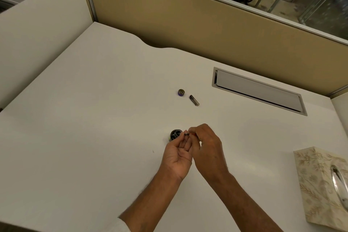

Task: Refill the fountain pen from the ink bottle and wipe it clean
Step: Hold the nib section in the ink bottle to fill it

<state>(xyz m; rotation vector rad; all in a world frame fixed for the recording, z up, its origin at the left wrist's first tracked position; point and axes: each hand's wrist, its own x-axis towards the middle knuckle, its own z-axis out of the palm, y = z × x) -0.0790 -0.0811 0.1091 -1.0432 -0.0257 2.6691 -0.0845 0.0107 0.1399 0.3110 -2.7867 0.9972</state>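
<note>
A small dark ink bottle point(175, 134) stands uncapped on the white desk, partly hidden behind my left fingertips. Its cap point(181, 92) lies farther back, and a dark pen barrel piece point(194, 100) lies just right of the cap. My left hand point(177, 154) and my right hand point(206, 145) meet just right of the bottle's mouth. Both pinch a thin pen part point(186, 133) with a metal tip and a reddish section. Most of that part is hidden inside my right fingers.
A floral tissue box point(320, 184) stands at the desk's right edge. A grey cable hatch point(258, 90) is set into the desk at the back right. Tan partition walls point(188, 15) close off the back.
</note>
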